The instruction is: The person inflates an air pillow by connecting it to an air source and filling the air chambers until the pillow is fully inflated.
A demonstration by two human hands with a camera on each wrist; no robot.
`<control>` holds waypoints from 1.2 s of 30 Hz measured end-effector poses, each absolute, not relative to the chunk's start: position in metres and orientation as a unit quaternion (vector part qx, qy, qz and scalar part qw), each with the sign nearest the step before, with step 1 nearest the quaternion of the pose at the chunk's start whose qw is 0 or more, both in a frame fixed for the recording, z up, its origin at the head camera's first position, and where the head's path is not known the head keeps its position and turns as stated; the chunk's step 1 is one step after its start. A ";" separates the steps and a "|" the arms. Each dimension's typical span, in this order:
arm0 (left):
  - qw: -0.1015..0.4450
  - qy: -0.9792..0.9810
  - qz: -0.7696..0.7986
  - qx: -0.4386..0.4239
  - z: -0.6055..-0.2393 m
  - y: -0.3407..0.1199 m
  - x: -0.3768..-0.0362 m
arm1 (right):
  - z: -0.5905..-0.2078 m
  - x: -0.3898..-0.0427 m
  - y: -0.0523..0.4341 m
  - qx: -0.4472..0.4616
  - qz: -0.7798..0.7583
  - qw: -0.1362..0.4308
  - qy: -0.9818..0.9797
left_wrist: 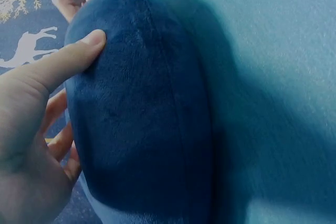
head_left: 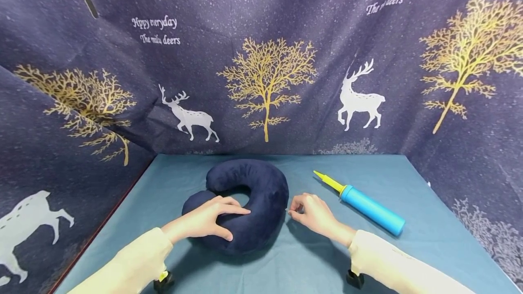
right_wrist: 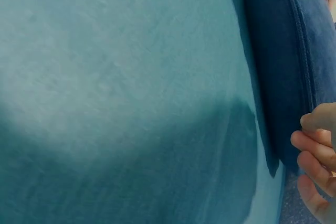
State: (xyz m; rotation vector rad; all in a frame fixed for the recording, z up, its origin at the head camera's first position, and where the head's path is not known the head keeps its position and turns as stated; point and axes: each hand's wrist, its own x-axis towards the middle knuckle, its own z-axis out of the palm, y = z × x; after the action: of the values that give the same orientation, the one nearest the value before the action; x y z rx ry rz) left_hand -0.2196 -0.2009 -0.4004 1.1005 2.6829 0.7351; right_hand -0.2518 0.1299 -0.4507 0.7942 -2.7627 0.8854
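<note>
A dark navy U-shaped neck pillow (head_left: 267,189) lies on the teal cloth. My left hand (head_left: 214,217) rests on its near left part, fingers spread. In the left wrist view the thumb (left_wrist: 86,51) presses the pillow's side, while the other fingers lie over its top, partly hidden. At the pillow's right edge, my right hand (head_left: 312,212) pinches a small zipper pull (head_left: 287,210) between thumb and forefinger. A zipper seam (right_wrist: 302,40) runs along that side in the right wrist view, ending at the fingertips; the pull itself is hidden there.
Right of the right hand lies a blue hand pump (head_left: 373,210) with a yellow nozzle (head_left: 327,179). The teal tablecloth (head_left: 412,262) meets a dark curtain (head_left: 286,22) printed with deer and trees at the back and sides.
</note>
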 end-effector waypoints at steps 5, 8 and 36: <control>0.087 0.891 0.229 0.381 -0.396 -0.206 -0.223 | -0.452 -0.247 0.132 0.269 0.308 0.067 -0.910; 0.085 0.888 0.212 0.399 -0.395 -0.210 -0.227 | -0.454 -0.246 0.134 0.280 0.314 0.068 -0.905; 0.019 0.940 0.222 0.259 -0.388 -0.161 -0.209 | -0.460 -0.241 0.138 0.307 0.344 0.054 -0.886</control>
State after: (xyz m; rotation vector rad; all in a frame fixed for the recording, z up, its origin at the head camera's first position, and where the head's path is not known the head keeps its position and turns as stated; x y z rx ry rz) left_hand -0.2087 -0.1613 -0.3876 0.8029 2.9177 0.6892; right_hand -0.2407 0.1378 -0.4602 0.9314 -2.6908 1.0445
